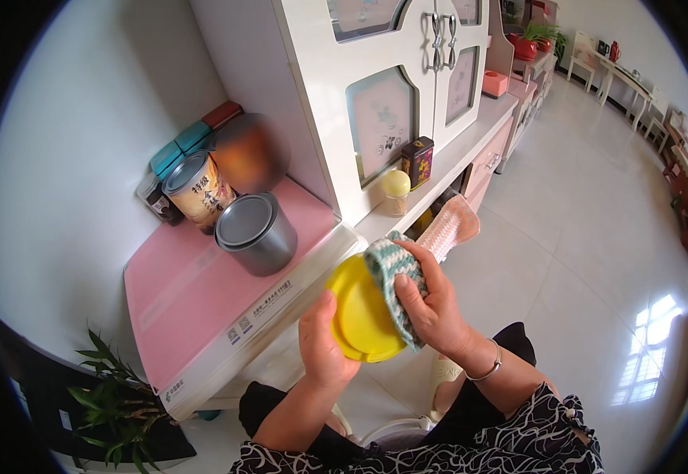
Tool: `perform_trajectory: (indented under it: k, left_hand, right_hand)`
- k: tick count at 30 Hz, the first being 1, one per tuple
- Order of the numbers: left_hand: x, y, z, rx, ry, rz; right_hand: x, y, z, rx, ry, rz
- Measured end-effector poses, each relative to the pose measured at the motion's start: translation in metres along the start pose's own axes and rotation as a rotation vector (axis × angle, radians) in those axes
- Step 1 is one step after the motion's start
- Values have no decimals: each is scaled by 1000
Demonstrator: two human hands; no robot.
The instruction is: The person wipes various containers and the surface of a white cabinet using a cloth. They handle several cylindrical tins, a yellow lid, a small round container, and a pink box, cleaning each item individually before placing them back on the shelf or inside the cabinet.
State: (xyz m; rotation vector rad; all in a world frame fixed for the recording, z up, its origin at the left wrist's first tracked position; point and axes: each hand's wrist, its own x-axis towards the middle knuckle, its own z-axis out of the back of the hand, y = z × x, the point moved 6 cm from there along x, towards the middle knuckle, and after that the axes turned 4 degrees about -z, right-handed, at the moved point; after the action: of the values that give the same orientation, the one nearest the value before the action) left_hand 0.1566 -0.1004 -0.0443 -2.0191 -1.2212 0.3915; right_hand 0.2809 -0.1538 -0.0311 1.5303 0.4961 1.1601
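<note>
My left hand (326, 338) holds a round yellow plastic lid (364, 314) by its left and lower edge, above the floor in front of the cabinet. My right hand (433, 296) grips a folded green-and-white knitted cloth (394, 266) and presses it against the lid's right side. The cloth hides part of the lid. A grey metal tin with a lid (256, 234) stands on the pink table top (184, 296), up and to the left of both hands. Behind it are a printed tin (198, 189) and an orange container, blurred in the picture.
A toothpick holder with a pale yellow cap (396, 192) and a dark tin box (418, 163) stand on the cabinet ledge. A pink-and-white knitted cloth (450, 228) hangs from an opening below. A dark jar (163, 204) is by the wall; a leafy plant (112, 403) stands lower left.
</note>
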Motion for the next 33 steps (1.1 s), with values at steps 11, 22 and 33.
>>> perform_trajectory:
  k: [11,22,33]
  left_hand:
    - [8,-13,3,237,87,224]
    - [-13,-21,-3,491,27,-594]
    - [-2,-23,5,369,30,-273]
  right_hand:
    - [-1,-20,-5,215,39,-200]
    - [-15,-47,-36,515,-86,-330]
    - [-3,-38,-40,117,12,-205]
